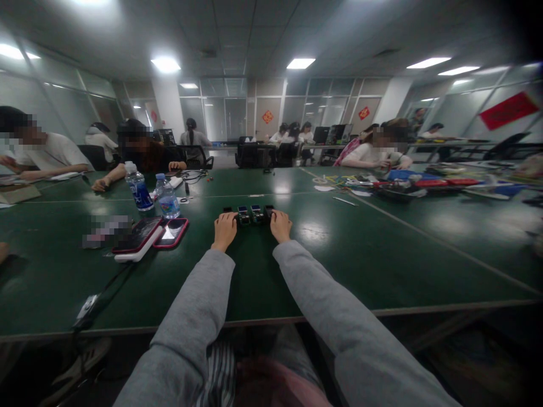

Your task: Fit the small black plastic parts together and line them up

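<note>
Small boxy electronic modules stand side by side in a short row on the green table (254, 271), straight ahead of me. The middle pair, a left module (243, 216) and a right module (257, 215), have pale, screen-like tops. My left hand (224, 232) is closed at the left end of the row, its curled fingers against a small black module (228, 210) that it partly hides. At the other end, my right hand (280, 227) has its thumb and fingers closed on a dark module (268, 211). The fingertips of both hands are partly hidden.
To the left lie a red-edged phone (171, 233), a dark tablet-like device (138, 234) on a white block, and two water bottles, one blue-labelled (139, 189), one clear (168, 198). A pen (344, 201) and cluttered cables (335, 181) lie right. Co-workers sit across the table.
</note>
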`<action>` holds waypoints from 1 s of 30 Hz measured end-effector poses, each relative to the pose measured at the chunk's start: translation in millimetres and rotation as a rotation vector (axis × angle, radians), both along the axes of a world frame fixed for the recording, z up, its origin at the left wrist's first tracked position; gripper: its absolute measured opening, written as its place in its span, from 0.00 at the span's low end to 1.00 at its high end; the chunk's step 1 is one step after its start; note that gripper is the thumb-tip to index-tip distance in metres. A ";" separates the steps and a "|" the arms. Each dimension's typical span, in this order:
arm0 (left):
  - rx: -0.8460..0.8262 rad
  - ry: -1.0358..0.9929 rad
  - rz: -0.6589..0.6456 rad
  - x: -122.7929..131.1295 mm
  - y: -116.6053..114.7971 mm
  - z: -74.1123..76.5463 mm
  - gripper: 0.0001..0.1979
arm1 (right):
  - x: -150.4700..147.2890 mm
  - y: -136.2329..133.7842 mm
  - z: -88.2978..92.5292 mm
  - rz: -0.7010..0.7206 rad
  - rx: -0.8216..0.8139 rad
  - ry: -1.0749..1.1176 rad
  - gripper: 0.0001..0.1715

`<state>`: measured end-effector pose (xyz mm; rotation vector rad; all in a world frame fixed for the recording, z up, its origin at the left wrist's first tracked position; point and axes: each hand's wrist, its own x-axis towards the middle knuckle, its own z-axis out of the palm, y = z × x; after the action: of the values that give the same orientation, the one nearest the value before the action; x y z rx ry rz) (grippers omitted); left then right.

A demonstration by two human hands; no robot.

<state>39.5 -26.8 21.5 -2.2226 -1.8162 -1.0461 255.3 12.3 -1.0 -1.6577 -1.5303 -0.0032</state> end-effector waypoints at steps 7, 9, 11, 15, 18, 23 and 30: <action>-0.011 0.006 -0.024 2.1 -2.5 2.5 0.17 | -0.9 -1.2 1.1 0.016 -0.013 -0.046 0.22; -0.007 0.016 -0.023 3.3 -3.0 3.2 0.17 | -1.6 -2.1 2.2 0.003 0.016 -0.056 0.22; -0.001 0.039 -0.041 4.9 -2.6 2.5 0.18 | -3.0 -3.0 2.9 0.007 0.047 -0.089 0.22; -0.001 0.105 -0.102 7.6 -0.2 -1.5 0.19 | -7.7 -4.3 1.0 0.104 0.085 -0.201 0.22; -0.025 0.152 -0.110 8.2 1.1 -3.4 0.19 | -10.1 -4.2 -2.3 0.189 0.080 -0.274 0.20; -0.029 0.172 -0.090 7.6 0.1 -1.9 0.18 | -9.5 -3.2 -4.1 0.229 0.047 -0.297 0.19; -0.024 0.188 -0.061 6.5 -2.0 -0.3 0.17 | -9.0 -0.6 -7.5 0.246 0.058 -0.295 0.18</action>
<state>46.1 -28.8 21.2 -2.3147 -1.7020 -0.7969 246.3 11.7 -8.5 -1.4608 -1.9304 -0.1653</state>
